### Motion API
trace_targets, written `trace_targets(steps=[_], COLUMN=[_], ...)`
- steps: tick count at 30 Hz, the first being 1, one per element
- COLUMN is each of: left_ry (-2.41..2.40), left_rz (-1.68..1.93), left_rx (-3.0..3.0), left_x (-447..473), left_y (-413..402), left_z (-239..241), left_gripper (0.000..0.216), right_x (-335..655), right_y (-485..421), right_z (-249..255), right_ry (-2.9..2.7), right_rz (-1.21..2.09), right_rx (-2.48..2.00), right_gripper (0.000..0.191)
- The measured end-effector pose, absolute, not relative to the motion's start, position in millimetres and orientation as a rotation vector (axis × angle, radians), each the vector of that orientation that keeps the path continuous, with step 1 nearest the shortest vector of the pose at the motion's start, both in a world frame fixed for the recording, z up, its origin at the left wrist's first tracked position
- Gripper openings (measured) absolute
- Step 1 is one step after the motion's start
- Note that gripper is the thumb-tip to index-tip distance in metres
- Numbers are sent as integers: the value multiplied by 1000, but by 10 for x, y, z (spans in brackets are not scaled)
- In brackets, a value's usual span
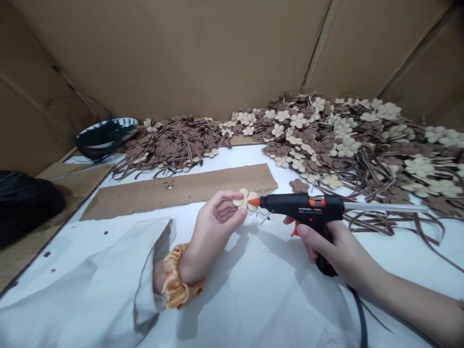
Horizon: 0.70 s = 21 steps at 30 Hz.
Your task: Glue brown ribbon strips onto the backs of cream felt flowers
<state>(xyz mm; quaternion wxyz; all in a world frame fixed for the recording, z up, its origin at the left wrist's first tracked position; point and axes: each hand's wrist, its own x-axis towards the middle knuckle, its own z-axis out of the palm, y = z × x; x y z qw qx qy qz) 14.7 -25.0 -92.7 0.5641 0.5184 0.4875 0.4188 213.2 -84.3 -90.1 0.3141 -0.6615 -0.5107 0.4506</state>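
Between the thumb and fingers of my left hand [213,222] is a cream fabric flower [243,201], pinched at its petals above the white table. My right hand [337,246] grips a black hot glue gun [308,208] by its handle, fingers around the orange trigger. The gun's orange nozzle points left and appears to meet the flower's middle. A clear glue stick [387,207] juts from the gun's back end, and a small red light glows on its side. Just under the nozzle a thin wire stand shows.
Behind my hands lies a cardboard strip [181,188]. Brown and cream flowers with ribbons form a pile [174,142] at the back left and a larger heap [319,130] at the right. A bowl [108,130] with dark green strands and a black bag [29,205] are at left. Cardboard walls stand behind.
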Motion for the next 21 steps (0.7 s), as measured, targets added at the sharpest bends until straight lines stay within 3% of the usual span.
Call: trace_targets(steps=[12, 17, 21], left_ry=[1160, 1149, 1183], left_rz=[983, 1085, 1121], left_rx=[1219, 1284, 1269], left_x=[143, 106, 19], left_y=[-244, -241, -211], left_z=[-952, -897, -891], left_gripper=[23, 23, 25], right_x=[2077, 2108, 2117], right_y=[-896, -793, -649], right_z=[-824, -858, -872], right_ry=[-1639, -1425, -1242], right_rz=[932, 1065, 1008], right_rx=[-1648, -1873, -1790], right_gripper=[38, 37, 27])
